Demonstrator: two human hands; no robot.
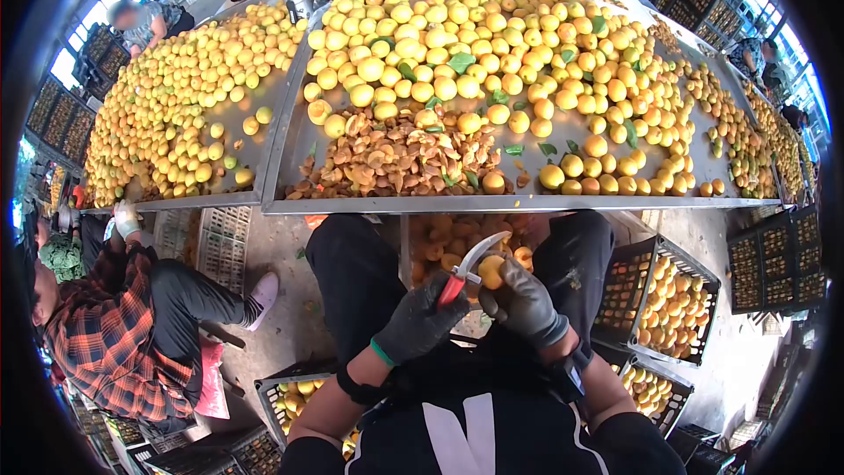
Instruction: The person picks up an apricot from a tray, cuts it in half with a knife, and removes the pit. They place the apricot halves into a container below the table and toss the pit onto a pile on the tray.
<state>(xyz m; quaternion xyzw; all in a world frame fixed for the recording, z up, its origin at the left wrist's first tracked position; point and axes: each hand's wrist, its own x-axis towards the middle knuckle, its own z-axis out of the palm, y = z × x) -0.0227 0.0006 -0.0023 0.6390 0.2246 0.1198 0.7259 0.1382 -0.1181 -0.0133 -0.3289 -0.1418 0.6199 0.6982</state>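
Note:
My left hand (424,321), in a dark glove with a green cuff edge, is closed round the red handle of a curved knife (477,256). The blade points up and to the right. My right hand (525,303), also gloved, holds a yellow-orange fruit (491,272) between its fingers, close beside the blade. Both hands are above my lap, near each other. Below and beyond them, between my knees, more orange fruit (437,240) lies in a container partly hidden by my hands.
A metal table (527,203) bears many yellow fruits and a heap of brown pieces (400,154). Crates of fruit (673,303) stand at my right and below. A person in a plaid shirt (114,330) sits at my left. Other people are round the table.

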